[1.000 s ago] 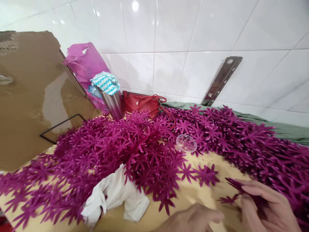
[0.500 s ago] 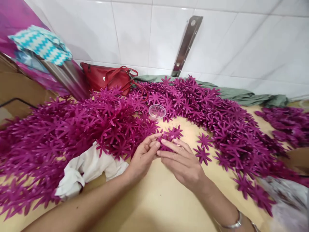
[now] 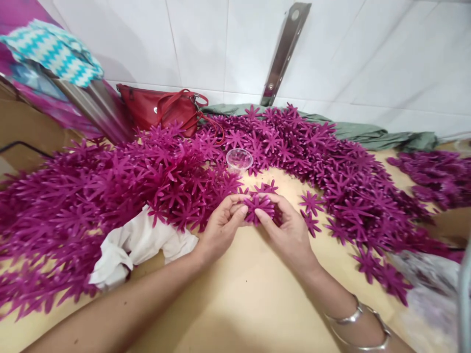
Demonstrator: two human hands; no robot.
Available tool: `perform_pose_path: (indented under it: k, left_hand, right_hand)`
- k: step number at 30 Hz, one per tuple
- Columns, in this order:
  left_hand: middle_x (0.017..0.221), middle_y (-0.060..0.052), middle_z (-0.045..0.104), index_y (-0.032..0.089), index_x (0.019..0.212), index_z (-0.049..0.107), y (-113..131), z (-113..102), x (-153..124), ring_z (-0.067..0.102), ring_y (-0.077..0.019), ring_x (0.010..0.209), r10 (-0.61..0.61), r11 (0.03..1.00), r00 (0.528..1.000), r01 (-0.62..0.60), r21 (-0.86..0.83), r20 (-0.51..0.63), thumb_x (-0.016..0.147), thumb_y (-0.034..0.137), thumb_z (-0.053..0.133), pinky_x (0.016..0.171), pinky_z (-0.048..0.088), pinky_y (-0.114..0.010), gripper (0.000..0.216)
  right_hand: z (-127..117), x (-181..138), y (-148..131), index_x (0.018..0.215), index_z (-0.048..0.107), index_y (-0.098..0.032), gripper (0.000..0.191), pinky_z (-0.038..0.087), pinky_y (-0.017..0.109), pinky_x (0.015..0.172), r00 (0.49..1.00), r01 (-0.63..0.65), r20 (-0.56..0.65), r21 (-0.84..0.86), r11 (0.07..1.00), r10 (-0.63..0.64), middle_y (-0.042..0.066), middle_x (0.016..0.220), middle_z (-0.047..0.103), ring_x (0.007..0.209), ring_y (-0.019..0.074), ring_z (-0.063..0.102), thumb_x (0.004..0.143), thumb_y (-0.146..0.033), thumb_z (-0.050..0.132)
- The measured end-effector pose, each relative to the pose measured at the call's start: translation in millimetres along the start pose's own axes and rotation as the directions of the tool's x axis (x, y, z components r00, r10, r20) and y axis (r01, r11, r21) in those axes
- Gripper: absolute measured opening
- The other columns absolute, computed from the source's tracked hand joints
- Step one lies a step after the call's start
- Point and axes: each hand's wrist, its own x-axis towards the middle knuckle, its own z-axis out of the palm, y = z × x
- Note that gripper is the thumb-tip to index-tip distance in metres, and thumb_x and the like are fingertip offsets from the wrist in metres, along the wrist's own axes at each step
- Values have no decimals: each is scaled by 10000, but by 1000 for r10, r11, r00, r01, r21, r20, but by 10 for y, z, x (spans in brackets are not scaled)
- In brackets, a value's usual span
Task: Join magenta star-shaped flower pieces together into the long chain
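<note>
Both my hands meet at the middle of the tan table (image 3: 239, 294). My left hand (image 3: 221, 228) and my right hand (image 3: 287, 230) pinch the same purple star-shaped flower piece (image 3: 259, 205) between fingertips, just above the tabletop. A wide arc of several loose purple flower pieces (image 3: 147, 181) lies heaped around my hands, from the left edge round to the far right. A small clear plastic cup (image 3: 239, 159) stands among them just beyond my fingers. My right wrist wears silver bangles (image 3: 353, 321).
A crumpled white cloth (image 3: 136, 245) lies left of my left forearm. A red handbag (image 3: 158, 108) and a steel tumbler under a teal zigzag cloth (image 3: 51, 49) stand at the back left. A metal bracket (image 3: 283, 49) leans on the white tiled wall; green fabric (image 3: 368, 135) runs behind the pile.
The view dropped from the wall down onto the table. My hands came together at the centre, and my fingers have closed round one flower piece and lifted it slightly.
</note>
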Motion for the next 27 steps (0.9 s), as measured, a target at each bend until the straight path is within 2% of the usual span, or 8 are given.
perform_pose_path:
  k: [4,7,10,16,18,21,24,27]
  left_hand:
    - [1080,-63,745,188,1161,614,-31,9,2,716,-183,987,81,987,996,-75,143,-37,966,401,682,858,590,-299,297]
    - [1127,-60,702,193,1190,608,-65,-8,6,681,-158,976,126,971,990,-112,212,-55,945,354,717,861,565,-270,313]
    - [1098,-43,665,188,1160,617,-80,-22,3,654,-135,925,136,965,990,-125,232,-34,927,308,743,861,547,-263,291]
    - [1023,-19,636,193,1005,602,-13,14,-21,612,-129,925,146,960,987,-124,252,-73,937,330,726,833,545,-242,197]
    - [1078,-17,643,209,1019,561,14,17,-25,627,-130,954,97,983,988,-77,165,-121,934,365,726,841,575,-256,242]
    - [954,33,623,224,1018,514,32,-9,-19,657,-106,907,71,997,980,-64,43,-184,937,384,725,885,602,-289,278]
    - [861,54,620,229,1077,523,34,-37,-4,706,-120,890,80,997,977,-78,15,-200,941,388,726,928,611,-338,291]
    - [918,7,700,220,1181,549,38,-34,9,751,-179,938,56,998,981,-53,24,-185,931,417,735,919,618,-372,369]
  right_hand:
    - [14,13,9,991,707,-235,157,567,377,926,994,-109,13,135,985,108,55,1055,745,1000,219,698,952,-386,691]
    - [-4,32,-4,853,679,-225,180,570,348,859,991,-127,-9,181,975,131,59,1096,723,963,201,686,906,-383,745]
    - [-11,28,-28,805,644,-218,235,562,304,698,982,-187,35,249,950,184,35,978,708,785,161,655,874,-395,782]
    - [-55,49,-72,787,578,-229,346,354,228,370,927,-366,54,345,864,371,-45,719,627,460,90,447,810,-458,836]
    - [-88,96,-48,780,587,-226,342,405,241,407,928,-341,-12,372,863,372,-31,774,662,490,95,481,791,-446,849]
    - [-136,178,29,790,622,-217,309,515,282,579,949,-233,-125,342,910,290,1,809,685,644,140,588,762,-406,866]
    - [-189,236,117,914,647,-223,253,559,335,744,952,-149,-224,260,954,210,17,879,691,795,182,646,788,-345,829]
    - [-269,266,191,1013,672,-219,184,543,396,894,955,-95,-270,113,989,122,47,995,699,923,210,665,859,-296,736]
